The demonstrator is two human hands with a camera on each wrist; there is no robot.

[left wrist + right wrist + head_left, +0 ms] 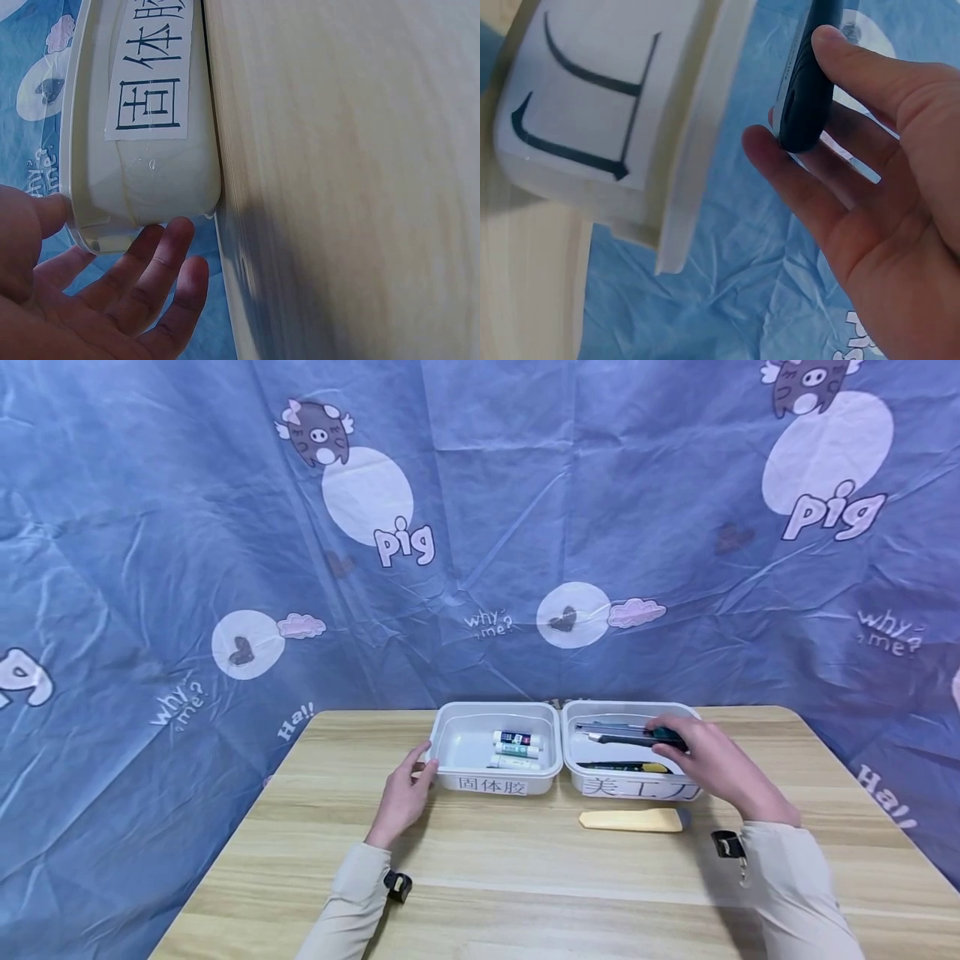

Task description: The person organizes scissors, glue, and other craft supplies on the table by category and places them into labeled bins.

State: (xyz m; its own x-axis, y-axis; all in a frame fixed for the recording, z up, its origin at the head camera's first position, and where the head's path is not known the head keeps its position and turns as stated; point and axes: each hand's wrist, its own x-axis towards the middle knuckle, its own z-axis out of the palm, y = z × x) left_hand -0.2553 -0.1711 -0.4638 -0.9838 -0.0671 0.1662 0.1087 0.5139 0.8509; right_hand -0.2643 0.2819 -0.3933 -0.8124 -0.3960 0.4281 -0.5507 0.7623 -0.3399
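My right hand pinches the dark handle of a utility knife over the right white bin; in the right wrist view, thumb and fingers hold the handle beside the bin's rim. Inside that bin lies a black and yellow utility knife, with a silver one behind it. My left hand rests at the left end of the other white bin. Its thumb meets the rim and its fingers, loosely extended, are against the end wall.
Several glue sticks lie in the left bin, which stands against the right one. A pale yellow utility knife lies on the wooden table before the right bin. Behind the table hangs a blue patterned cloth.
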